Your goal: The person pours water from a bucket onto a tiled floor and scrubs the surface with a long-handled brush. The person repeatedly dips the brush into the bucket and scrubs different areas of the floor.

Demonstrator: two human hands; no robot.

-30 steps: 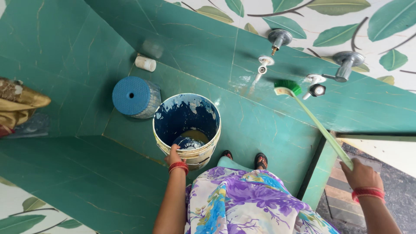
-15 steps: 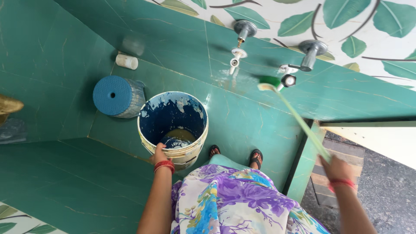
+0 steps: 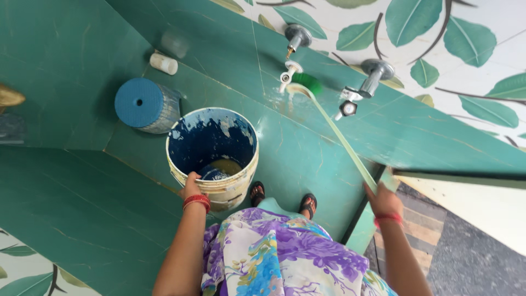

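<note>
Fingers of the left hand (image 3: 191,187) curl over the near rim of the bucket (image 3: 212,156), a closed grip on the rim itself, with red bangles at the wrist. That bucket is cream outside and stained dark blue inside, and it stands upright on the green tiled floor (image 3: 82,214) just in front of the person's sandalled feet. A small blue container (image 3: 213,174) lies in its bottom beside a pool of yellowish liquid. To the left of the bucket, near the wall corner, a blue round stool (image 3: 143,104) lies on its side, and a small white cylinder (image 3: 164,63) lies beyond it. Further right, the right hand (image 3: 383,198) is closed around the end of the pale green handle of a long brush (image 3: 334,131), whose green bristle head (image 3: 307,83) presses at the floor just under the wall taps (image 3: 297,37).

Compared with half a second ago, the brush head has swept leftward, from beside the right-hand taps to below the left one. The right hand has drawn a little closer to the body. The left hand keeps the same hold on the bucket rim.
</note>
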